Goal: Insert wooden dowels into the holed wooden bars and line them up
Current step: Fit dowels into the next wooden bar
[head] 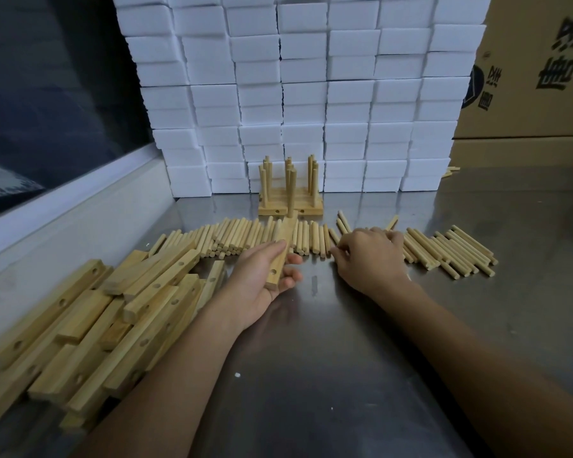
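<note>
Near the middle of the steel table (311, 375), the left hand (262, 276) grips one holed wooden bar (282, 252), fingers curled round it, its far end pointing toward the finished bars (288, 201) that stand with upright dowels by the table's far edge, against the stacked white boxes (295, 94). The right hand (368, 256) rests on the row of loose dowels (245, 238), fingertips curled as if pinching one, though I cannot tell whether any is actually held. More bars (90, 325) lie heaped toward the left edge. Likely risks: fingers raking neighbouring dowels and rolling them away, or a dowel entering its hole tilted and jamming.
</note>
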